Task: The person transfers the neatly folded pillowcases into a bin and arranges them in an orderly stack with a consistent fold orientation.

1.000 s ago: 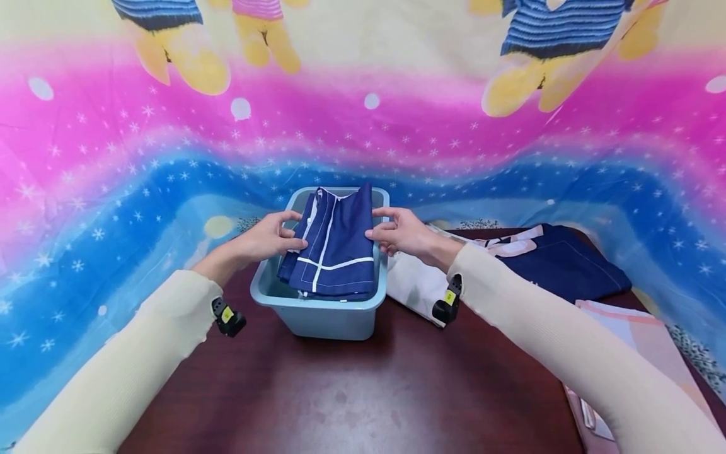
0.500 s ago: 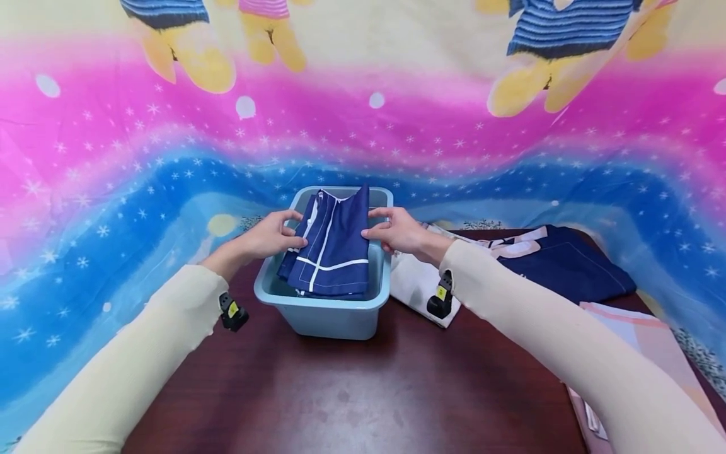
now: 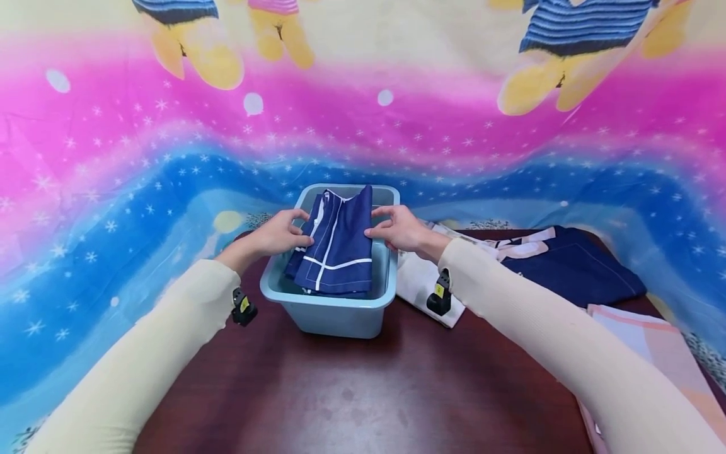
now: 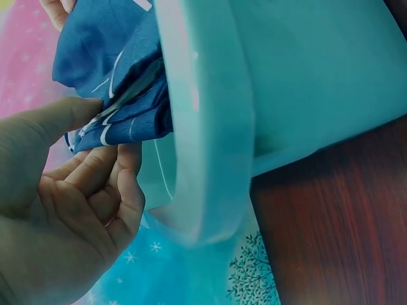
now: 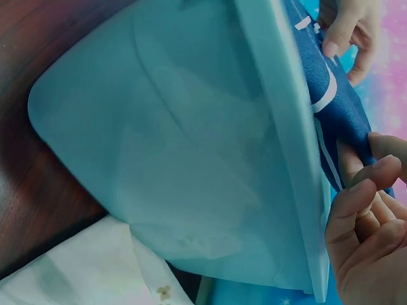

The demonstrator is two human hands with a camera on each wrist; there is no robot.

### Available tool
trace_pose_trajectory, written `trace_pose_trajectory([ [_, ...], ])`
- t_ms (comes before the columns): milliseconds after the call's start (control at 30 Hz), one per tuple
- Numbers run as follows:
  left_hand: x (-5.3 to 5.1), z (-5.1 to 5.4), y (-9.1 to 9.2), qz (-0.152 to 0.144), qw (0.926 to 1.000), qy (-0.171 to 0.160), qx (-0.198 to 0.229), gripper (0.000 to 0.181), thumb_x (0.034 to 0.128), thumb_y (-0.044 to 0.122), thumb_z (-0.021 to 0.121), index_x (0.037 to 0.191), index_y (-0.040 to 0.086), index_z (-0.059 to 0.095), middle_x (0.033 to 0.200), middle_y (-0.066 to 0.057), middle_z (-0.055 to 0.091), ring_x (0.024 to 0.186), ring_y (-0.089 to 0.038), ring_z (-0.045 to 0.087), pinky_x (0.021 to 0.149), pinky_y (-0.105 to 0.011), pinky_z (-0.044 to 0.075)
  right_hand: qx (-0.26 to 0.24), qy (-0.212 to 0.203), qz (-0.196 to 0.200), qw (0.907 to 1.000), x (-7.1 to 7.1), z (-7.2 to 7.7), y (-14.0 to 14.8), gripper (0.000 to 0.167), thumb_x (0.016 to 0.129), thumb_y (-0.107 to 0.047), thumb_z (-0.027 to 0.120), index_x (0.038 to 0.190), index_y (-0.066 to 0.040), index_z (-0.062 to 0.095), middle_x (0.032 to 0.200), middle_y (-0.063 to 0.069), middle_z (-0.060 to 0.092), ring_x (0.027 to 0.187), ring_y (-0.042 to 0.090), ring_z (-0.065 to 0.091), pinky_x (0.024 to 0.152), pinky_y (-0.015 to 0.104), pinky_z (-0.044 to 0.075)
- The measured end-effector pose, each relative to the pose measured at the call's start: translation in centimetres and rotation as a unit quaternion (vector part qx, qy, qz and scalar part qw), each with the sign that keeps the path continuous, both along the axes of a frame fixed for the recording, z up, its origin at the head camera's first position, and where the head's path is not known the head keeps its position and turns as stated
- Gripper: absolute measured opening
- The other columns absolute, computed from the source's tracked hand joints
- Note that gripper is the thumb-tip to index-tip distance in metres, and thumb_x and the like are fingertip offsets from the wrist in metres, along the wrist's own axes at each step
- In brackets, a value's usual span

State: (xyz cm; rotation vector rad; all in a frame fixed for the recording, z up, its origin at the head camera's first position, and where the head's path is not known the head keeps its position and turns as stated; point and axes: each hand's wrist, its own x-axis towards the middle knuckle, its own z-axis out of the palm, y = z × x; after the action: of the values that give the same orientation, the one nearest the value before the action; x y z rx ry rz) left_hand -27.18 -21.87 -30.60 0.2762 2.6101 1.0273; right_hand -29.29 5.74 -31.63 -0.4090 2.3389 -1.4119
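Note:
A folded navy cloth (image 3: 340, 239) with white lines lies partly inside a light blue plastic bin (image 3: 334, 323), its far end standing above the rim. At its left edge my left hand (image 3: 279, 233) pinches the layers; in the left wrist view the thumb (image 4: 79, 113) lies on top and the fingers are underneath. The right edge is pinched by my right hand (image 3: 401, 229), inside the bin's right rim. In the right wrist view that hand (image 5: 372, 235) has its thumb and fingers on the cloth, and the bin wall covers the lower part of the cloth.
A white cloth (image 3: 422, 287) lies against the bin's right side. Farther right are another navy cloth (image 3: 578, 268) and a pale pink checked cloth (image 3: 641, 343) near the edge of the dark wooden table (image 3: 363, 397). A printed curtain (image 3: 442, 151) hangs behind.
My right hand has shifted slightly left relative to the bin, bringing the cloth's right edge inward. My left hand keeps its hold. The whole head view has drifted a little.

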Motion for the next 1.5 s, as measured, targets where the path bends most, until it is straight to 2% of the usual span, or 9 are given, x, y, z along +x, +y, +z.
trace_pose_trajectory([
  [233, -0.4, -0.5, 0.4, -0.002, 0.9994, 0.014, -0.031, 0.056, 0.1009, 0.014, 0.06, 0.148, -0.002, 0.034, 0.129, -0.031, 0.064, 0.116, -0.039, 0.068, 0.102, -0.052, 0.051, -0.009, -0.011, 0.007, 0.9999, -0.5, -0.4, -0.2, 0.056, 0.099, -0.018, 0.066, 0.149, -0.005, 0.043, 0.102, 0.012, 0.073, 0.045, 0.011, 0.034, 0.05, 0.026, 0.033],
  [333, -0.5, -0.6, 0.6, -0.001, 0.9983, 0.023, -0.053, 0.055, 0.1003, 0.015, 0.061, 0.147, -0.002, 0.037, 0.128, -0.03, 0.066, 0.115, -0.039, 0.068, 0.101, -0.052, 0.052, -0.004, -0.009, 0.006, 0.9999, -0.5, -0.6, -0.3, 0.057, 0.099, -0.018, 0.066, 0.149, -0.005, 0.042, 0.102, 0.013, 0.073, 0.047, 0.011, 0.039, 0.05, 0.025, 0.034],
  [500, -0.6, -0.9, 1.1, -0.002, 0.9939, 0.044, -0.101, 0.052, 0.0992, 0.016, 0.063, 0.143, -0.001, 0.042, 0.122, -0.028, 0.069, 0.112, -0.038, 0.069, 0.096, -0.051, 0.055, 0.019, 0.014, 0.008, 0.9997, -0.5, -0.7, -0.6, 0.058, 0.098, -0.016, 0.067, 0.149, -0.003, 0.043, 0.101, 0.015, 0.075, 0.051, 0.012, 0.05, 0.053, 0.026, 0.039],
  [667, -0.3, -1.0, 1.6, 0.007, 0.9899, 0.051, -0.132, 0.051, 0.0988, 0.017, 0.065, 0.142, 0.0, 0.044, 0.123, -0.027, 0.069, 0.112, -0.036, 0.069, 0.095, -0.051, 0.055, 0.039, 0.025, 0.016, 0.9988, -0.5, -0.8, -0.9, 0.058, 0.098, -0.013, 0.066, 0.149, 0.0, 0.042, 0.093, 0.013, 0.075, 0.051, 0.012, 0.053, 0.057, 0.027, 0.042],
  [933, -0.3, -1.0, 2.5, 0.017, 0.9843, 0.058, -0.166, 0.052, 0.0985, 0.02, 0.066, 0.143, 0.002, 0.046, 0.12, -0.022, 0.069, 0.111, -0.033, 0.068, 0.094, -0.049, 0.054, 0.065, 0.017, 0.009, 0.9977, -0.6, -0.4, -0.9, 0.056, 0.097, -0.011, 0.067, 0.147, 0.0, 0.044, 0.084, 0.009, 0.073, 0.05, 0.013, 0.056, 0.059, 0.026, 0.044],
  [1133, -0.4, -1.2, 2.8, 0.02, 0.9791, 0.063, -0.192, 0.051, 0.0979, 0.022, 0.066, 0.142, 0.003, 0.049, 0.119, -0.019, 0.071, 0.11, -0.031, 0.069, 0.093, -0.048, 0.055, 0.073, 0.006, 0.008, 0.9973, -0.9, -0.4, -1.0, 0.054, 0.097, -0.012, 0.068, 0.145, -0.001, 0.046, 0.089, 0.012, 0.076, 0.048, 0.01, 0.055, 0.052, 0.025, 0.041],
  [1267, -0.6, -1.3, 3.1, 0.014, 0.9758, 0.073, -0.206, 0.05, 0.0971, 0.024, 0.068, 0.14, 0.003, 0.051, 0.111, -0.015, 0.073, 0.1, -0.027, 0.07, 0.086, -0.044, 0.056, 0.086, 0.002, 0.001, 0.9963, -1.0, -0.2, -1.0, 0.052, 0.096, -0.012, 0.068, 0.143, -0.001, 0.049, 0.088, 0.01, 0.076, 0.046, 0.01, 0.053, 0.052, 0.026, 0.044],
  [1500, -0.6, -1.5, 3.4, 0.015, 0.9712, 0.078, -0.225, 0.048, 0.096, 0.025, 0.069, 0.136, 0.005, 0.054, 0.089, -0.008, 0.07, 0.077, -0.02, 0.065, 0.067, -0.034, 0.049, 0.093, -0.006, 0.003, 0.9956, -1.0, -0.2, -1.1, 0.053, 0.096, -0.012, 0.069, 0.144, -0.001, 0.049, 0.063, 0.003, 0.065, 0.046, 0.01, 0.055, 0.051, 0.027, 0.045],
])
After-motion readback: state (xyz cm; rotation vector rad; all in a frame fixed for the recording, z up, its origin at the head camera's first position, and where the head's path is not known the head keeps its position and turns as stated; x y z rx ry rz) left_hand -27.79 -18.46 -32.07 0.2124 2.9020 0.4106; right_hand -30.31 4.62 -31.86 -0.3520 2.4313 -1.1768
